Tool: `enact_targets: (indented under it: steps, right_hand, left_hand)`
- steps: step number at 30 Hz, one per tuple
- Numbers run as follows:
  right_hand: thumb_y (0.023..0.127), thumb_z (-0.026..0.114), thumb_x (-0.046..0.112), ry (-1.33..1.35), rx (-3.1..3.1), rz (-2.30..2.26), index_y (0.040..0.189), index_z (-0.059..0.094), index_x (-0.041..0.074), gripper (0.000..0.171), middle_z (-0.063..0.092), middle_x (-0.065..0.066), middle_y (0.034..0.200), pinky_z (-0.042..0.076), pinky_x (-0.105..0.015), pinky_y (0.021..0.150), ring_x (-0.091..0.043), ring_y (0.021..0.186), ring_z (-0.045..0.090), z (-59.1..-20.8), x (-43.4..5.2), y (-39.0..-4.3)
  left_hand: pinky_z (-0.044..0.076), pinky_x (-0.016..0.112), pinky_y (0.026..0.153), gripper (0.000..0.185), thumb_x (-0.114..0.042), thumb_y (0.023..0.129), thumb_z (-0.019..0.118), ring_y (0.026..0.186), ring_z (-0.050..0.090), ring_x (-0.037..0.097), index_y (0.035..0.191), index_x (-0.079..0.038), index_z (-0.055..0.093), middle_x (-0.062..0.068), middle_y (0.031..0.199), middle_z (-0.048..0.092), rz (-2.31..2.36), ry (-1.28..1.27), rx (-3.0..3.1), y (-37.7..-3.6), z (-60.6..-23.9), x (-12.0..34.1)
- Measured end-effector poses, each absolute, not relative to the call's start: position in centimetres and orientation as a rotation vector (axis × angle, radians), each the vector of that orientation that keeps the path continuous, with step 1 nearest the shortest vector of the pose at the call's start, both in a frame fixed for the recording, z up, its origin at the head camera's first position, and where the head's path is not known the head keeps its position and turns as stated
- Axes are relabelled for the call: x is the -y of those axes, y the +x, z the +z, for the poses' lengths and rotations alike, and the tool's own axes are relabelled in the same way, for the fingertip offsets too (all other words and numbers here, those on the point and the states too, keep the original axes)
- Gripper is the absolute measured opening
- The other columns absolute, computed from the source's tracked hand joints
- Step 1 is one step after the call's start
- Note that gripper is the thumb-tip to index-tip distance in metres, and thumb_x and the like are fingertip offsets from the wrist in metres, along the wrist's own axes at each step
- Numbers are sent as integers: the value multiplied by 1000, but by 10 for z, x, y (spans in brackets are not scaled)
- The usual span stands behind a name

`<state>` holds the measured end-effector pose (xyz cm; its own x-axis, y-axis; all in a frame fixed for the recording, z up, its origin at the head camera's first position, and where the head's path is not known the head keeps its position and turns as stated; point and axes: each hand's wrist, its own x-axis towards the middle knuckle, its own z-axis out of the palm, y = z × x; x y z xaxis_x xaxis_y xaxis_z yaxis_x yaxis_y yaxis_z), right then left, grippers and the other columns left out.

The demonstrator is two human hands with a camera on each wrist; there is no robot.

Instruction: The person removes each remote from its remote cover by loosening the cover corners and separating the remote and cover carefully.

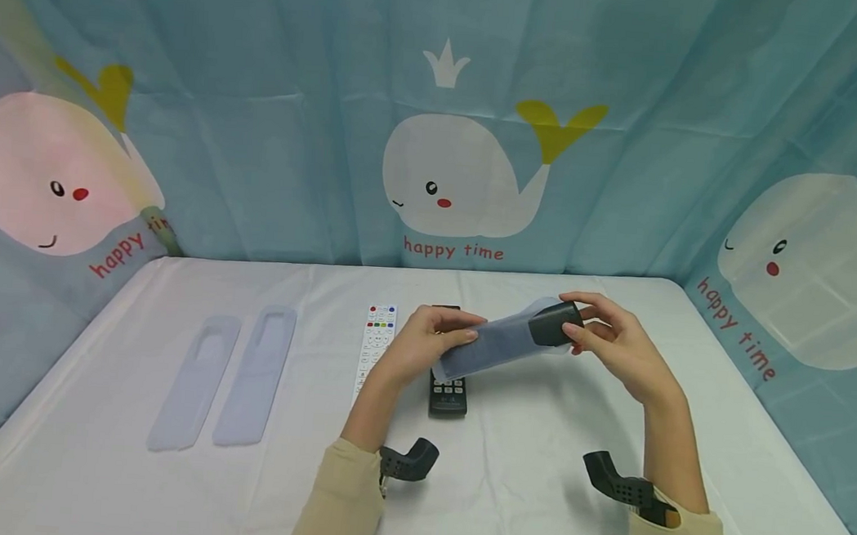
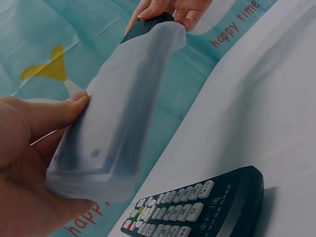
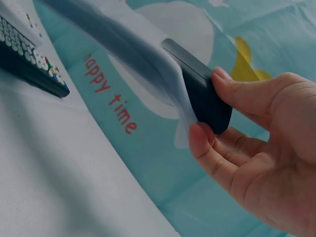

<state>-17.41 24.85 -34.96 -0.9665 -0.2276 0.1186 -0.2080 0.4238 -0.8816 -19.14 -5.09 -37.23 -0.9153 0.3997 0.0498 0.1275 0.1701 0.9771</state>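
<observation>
Held above the table is a translucent silicone remote cover (image 1: 493, 343), slanting up to the right. A black remote control (image 1: 552, 324) sits mostly inside it, its dark end sticking out of the cover's mouth. My left hand (image 1: 420, 345) grips the cover's lower closed end between thumb and fingers. At the other end, my right hand (image 1: 618, 345) pinches the bare end of the remote, with fingertips right at the cover's loose edge (image 3: 183, 133). In the left wrist view, the remote's dark shape shows through the cover (image 2: 111, 113).
Beneath the hands lie another black remote (image 1: 448, 401), partly hidden, and a white remote (image 1: 376, 338) beside it. Two more translucent covers (image 1: 196, 384) lie flat on the left of the white-clothed table (image 1: 526, 486). A blue whale-print curtain (image 1: 294, 169) stands behind.
</observation>
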Motion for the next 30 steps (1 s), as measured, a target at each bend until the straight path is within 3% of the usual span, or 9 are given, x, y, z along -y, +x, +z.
enact_targets:
  steps: [13, 22, 30]
  right_hand:
    - [103, 67, 7, -366, -2609, -1727, 146, 55, 4, 44, 59, -13, 113, 57, -24, 79, -11, 86, 70, -349, -249, -174]
    - [104, 66, 7, -357, -2609, -1764, 147, 54, 2, 45, 60, -9, 110, 57, -23, 79, -11, 86, 71, -349, -248, -173]
    - [105, 65, 9, -321, -2637, -1761, 148, 52, 0, 47, 59, -7, 109, 57, -21, 80, -10, 87, 70, -349, -247, -174]
  left_hand:
    - [57, 26, 82, 26, -11, 101, 72, 107, 68, 19, 126, -5, 77, 11, 124, 76, 1746, 572, -2377, -187, -370, 46]
    - [54, 45, 104, 30, -18, 101, 74, 124, 66, 23, 130, -12, 76, 6, 131, 73, 1767, 496, -2428, -181, -372, 51]
    - [52, 29, 81, 33, -15, 99, 76, 95, 63, 17, 131, -10, 75, 6, 129, 73, 1824, 426, -2469, -179, -379, 64]
